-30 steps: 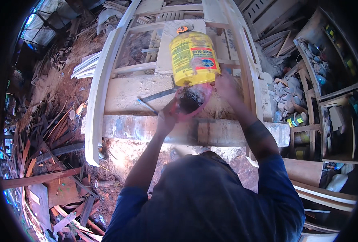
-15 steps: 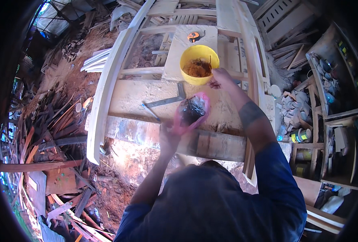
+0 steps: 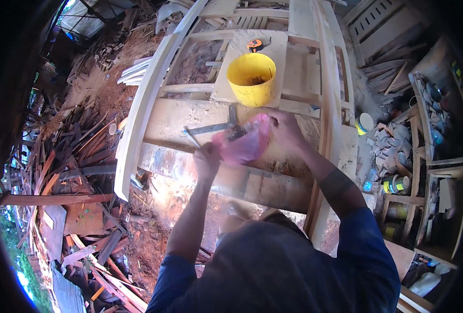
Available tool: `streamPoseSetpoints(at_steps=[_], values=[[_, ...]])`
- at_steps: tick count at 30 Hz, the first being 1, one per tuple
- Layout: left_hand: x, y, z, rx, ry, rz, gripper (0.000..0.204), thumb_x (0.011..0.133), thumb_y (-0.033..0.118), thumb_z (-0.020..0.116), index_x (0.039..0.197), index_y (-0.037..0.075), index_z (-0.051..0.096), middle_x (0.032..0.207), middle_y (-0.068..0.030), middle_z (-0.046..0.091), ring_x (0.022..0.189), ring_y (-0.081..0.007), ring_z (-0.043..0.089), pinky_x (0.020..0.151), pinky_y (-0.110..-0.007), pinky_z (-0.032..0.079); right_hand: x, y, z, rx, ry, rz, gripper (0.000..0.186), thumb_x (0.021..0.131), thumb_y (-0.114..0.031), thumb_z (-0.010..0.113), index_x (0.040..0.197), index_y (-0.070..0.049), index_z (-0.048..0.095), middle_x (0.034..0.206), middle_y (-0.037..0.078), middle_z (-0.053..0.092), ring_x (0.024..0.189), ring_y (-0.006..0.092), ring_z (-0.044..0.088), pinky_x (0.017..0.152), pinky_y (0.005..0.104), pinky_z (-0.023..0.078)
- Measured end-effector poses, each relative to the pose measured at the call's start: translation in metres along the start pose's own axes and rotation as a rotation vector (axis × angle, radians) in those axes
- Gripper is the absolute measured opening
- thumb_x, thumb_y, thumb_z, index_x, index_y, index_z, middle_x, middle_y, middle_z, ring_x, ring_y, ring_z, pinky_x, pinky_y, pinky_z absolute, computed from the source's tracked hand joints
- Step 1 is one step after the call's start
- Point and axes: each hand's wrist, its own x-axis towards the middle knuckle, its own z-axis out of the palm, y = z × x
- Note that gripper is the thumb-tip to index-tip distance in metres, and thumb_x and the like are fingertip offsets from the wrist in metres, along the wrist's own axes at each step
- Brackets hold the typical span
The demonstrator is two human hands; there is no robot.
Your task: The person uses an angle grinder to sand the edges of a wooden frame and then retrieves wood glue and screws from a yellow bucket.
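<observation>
- Nearest me on the feed, the blue sleeves (image 3: 364,232) fill the lower edge, one on each side
- Over to the left hand (image 3: 207,160), fingers curled and grasping the left side of the pink plastic bag (image 3: 247,148)
- And the right hand (image 3: 285,128), pinching that same bag by its upper right edge
- There's the bag, stretched between both hands over the dusty plank (image 3: 169,117); I can't tell whether its underside touches wood, and the dark stuff (image 3: 236,134) at its mouth is too unclear to name
- Just past the left hand, a pale pen-like stick (image 3: 192,138) lies beside the dark metal square (image 3: 210,129)
- Beyond the bag, I've got the yellow bucket (image 3: 255,94) upright on a pale board (image 3: 222,86)
- Right behind it, the orange tape measure (image 3: 255,45)
- Farther off, upper right, a slatted panel (image 3: 376,20)
</observation>
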Motion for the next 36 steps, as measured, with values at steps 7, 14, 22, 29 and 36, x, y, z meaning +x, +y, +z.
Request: streamPoseSetpoints(at_steps=[7, 14, 22, 29, 36], values=[[-0.045, 0.096, -0.04, -0.306, 0.019, 0.16, 0.019, 0.096, 0.011, 0.06, 0.099, -0.002, 0.073, 0.07, -0.0043, 0.064, 0.056, -0.0089, 0.057, 0.051, -0.026, 0.045, -0.02, -0.07, -0.043, 0.551, -0.051, 0.288, 0.021, 0.107, -0.019, 0.052, 0.108, -0.001, 0.063, 0.082, -0.001, 0.06, 0.073, 0.0074, 0.058, 0.069, 0.0255, 0.051], [-0.173, 0.209, -0.069, -0.456, 0.005, 0.574, 0.019, 0.103, 0.017, 0.06, 0.103, 0.001, 0.071, 0.076, 0.0007, 0.062, 0.066, -0.0059, 0.056, 0.056, -0.02, 0.045, -0.088, -0.187, -0.122, 0.844, -0.295, -0.092, 0.029, 0.105, -0.024, 0.055, 0.118, 0.0, 0.065, 0.118, 0.005, 0.063, 0.101, 0.0136, 0.06, 0.092, 0.03, 0.05], [-0.275, 0.282, -0.011, -0.516, -0.537, 0.599, 0.018, 0.101, 0.015, 0.062, 0.091, 0.001, 0.068, 0.065, 0.0025, 0.055, 0.052, -0.0027, 0.041, 0.048, -0.019, 0.029, -0.216, -0.256, -0.232, 0.46, -0.202, 0.101, 0.025, 0.102, -0.021, 0.054, 0.096, 0.002, 0.063, 0.085, 0.008, 0.065, 0.079, 0.017, 0.061, 0.076, 0.0344, 0.048], [-0.358, 0.321, 0.078, -0.461, -0.996, 0.482, 0.018, 0.098, 0.01, 0.063, 0.111, 0.0, 0.071, 0.071, 0.003, 0.058, 0.057, -0.0015, 0.043, 0.05, -0.019, 0.032, -0.357, -0.247, -0.354, 0.482, 0.186, 0.531, 0.023, 0.101, -0.016, 0.056, 0.114, 0.001, 0.065, 0.096, 0.007, 0.066, 0.083, 0.0128, 0.062, 0.074, 0.0289, 0.05], [-0.383, 0.308, 0.182, -0.233, -1.107, 0.385, 0.022, 0.098, 0.006, 0.06, 0.116, -0.001, 0.07, 0.074, -0.0006, 0.059, 0.063, -0.0063, 0.051, 0.058, -0.022, 0.041, -0.472, -0.148, -0.54, 0.044, 0.601, 0.762, 0.015, 0.098, -0.012, 0.055, 0.094, 0.0, 0.062, 0.084, 0.003, 0.06, 0.074, 0.0121, 0.058, 0.067, 0.028, 0.052]])
